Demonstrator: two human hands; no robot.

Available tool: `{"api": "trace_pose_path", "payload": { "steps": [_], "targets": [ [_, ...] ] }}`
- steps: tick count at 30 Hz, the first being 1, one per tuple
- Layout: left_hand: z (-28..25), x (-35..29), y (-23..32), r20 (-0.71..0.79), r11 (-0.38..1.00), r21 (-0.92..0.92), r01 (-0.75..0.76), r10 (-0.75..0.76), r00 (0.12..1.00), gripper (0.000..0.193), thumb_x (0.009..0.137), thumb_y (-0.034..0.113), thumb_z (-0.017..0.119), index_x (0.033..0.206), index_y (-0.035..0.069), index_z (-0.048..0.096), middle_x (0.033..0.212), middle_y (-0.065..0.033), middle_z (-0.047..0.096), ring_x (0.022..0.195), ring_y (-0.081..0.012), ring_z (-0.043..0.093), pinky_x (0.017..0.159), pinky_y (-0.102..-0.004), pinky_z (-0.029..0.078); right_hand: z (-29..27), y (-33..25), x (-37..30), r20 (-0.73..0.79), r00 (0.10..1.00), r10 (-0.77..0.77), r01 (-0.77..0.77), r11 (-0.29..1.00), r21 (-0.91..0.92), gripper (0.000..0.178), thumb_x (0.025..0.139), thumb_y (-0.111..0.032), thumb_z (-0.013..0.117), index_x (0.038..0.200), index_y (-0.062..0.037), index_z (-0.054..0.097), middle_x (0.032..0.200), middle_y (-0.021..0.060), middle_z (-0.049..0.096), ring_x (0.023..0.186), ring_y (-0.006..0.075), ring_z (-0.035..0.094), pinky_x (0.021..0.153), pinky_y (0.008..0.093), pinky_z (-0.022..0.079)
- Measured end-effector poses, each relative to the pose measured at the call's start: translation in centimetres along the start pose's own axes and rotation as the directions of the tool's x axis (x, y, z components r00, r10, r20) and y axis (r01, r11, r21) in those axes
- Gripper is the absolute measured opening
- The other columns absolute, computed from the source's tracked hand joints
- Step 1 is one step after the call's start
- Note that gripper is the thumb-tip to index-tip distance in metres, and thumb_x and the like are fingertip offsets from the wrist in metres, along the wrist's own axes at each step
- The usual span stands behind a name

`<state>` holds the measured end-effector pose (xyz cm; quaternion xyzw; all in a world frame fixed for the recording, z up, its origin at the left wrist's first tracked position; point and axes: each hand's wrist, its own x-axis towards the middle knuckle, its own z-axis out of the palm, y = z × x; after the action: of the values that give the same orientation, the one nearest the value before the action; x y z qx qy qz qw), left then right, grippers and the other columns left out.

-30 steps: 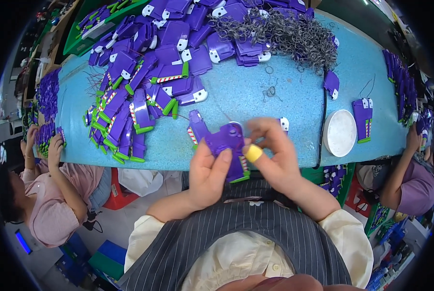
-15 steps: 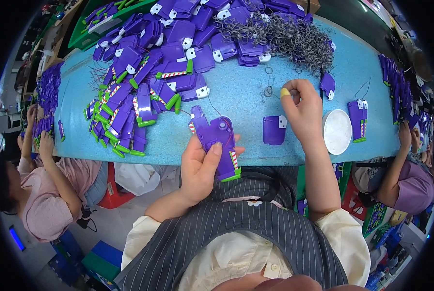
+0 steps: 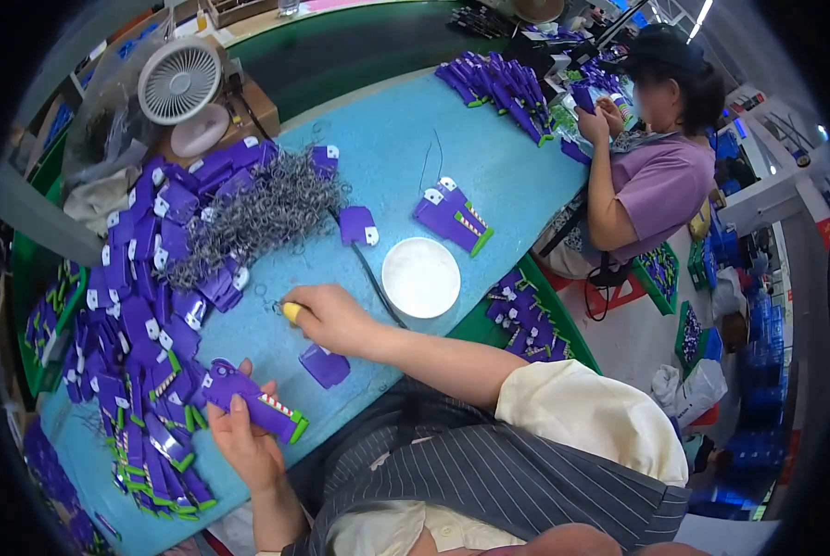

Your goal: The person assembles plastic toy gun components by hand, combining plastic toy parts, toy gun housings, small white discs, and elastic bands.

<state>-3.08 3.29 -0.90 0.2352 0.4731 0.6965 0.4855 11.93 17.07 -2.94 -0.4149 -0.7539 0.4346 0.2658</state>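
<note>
Wears dk gry pinstriped apron (image 3: 535, 459), cream shirt (image 3: 593, 408), yel. digit cover (image 3: 291, 312).

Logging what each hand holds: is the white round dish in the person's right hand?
No: the dish rests on the blue table, apart from the right hand.

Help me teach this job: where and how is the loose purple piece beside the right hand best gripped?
Probably best to pinch the loose purple piece across its two sides at the near end, coming from the person's side of the table. It lies flat with that end uncovered, while the right hand hides part of the far end.
</note>
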Motion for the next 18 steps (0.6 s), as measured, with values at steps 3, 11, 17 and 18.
{"api": "trace_pose_path", "payload": {
  "steps": [3, 11, 17, 18],
  "targets": [
    [1.0, 1.6, -1.4, 0.059, 0.999, -0.043, -0.013, 0.015, 0.998, 0.035, 0.092, 0.011, 0.046, 0.124, -0.003, 0.039, 0.117, -0.0218, 0.053, 0.086, -0.0240, 0.064, 0.074, -0.0306, 0.052, 0.0, -0.7, -1.1, 0.088, 0.979, 0.185, -0.204, 0.911, 0.358, 0.022, 0.087, -0.015, 0.046, 0.098, 0.0001, 0.058, 0.073, 0.0054, 0.060, 0.060, 0.0090, 0.055, 0.053, 0.0246, 0.044],
    [0.7, 0.3, -0.7, 0.049, 0.980, 0.169, -0.108, 0.101, 0.994, 0.032, 0.092, 0.007, 0.045, 0.122, -0.003, 0.041, 0.113, -0.0179, 0.055, 0.093, -0.0232, 0.061, 0.077, -0.0311, 0.052, 0.7, -2.3, -4.0, 0.342, 0.938, 0.063, -0.240, 0.828, 0.507, 0.025, 0.092, -0.020, 0.044, 0.101, 0.0000, 0.055, 0.082, 0.0042, 0.062, 0.064, 0.0080, 0.055, 0.057, 0.0242, 0.046],
    [1.9, 0.4, 0.0, 0.221, 0.929, 0.323, -0.180, 0.111, 0.969, 0.025, 0.087, 0.002, 0.051, 0.111, -0.003, 0.047, 0.085, -0.0064, 0.063, 0.073, -0.0085, 0.060, 0.061, -0.0231, 0.046, -2.4, -4.7, -5.5, 0.180, 0.980, 0.089, -0.153, 0.909, 0.386, 0.014, 0.089, -0.005, 0.048, 0.094, 0.0031, 0.058, 0.080, 0.0058, 0.061, 0.071, 0.0100, 0.057, 0.065, 0.0244, 0.047],
    [1.8, 0.3, -0.3, 0.256, 0.879, 0.396, -0.265, 0.172, 0.951, 0.025, 0.087, 0.002, 0.052, 0.111, -0.004, 0.047, 0.081, -0.0080, 0.064, 0.066, -0.0091, 0.060, 0.058, -0.0234, 0.046, -2.6, -4.6, -5.7, 0.185, 0.979, 0.080, -0.145, 0.917, 0.373, 0.015, 0.089, -0.005, 0.047, 0.097, 0.0031, 0.057, 0.083, 0.0059, 0.061, 0.073, 0.0104, 0.057, 0.067, 0.0235, 0.047]
  ]
}}
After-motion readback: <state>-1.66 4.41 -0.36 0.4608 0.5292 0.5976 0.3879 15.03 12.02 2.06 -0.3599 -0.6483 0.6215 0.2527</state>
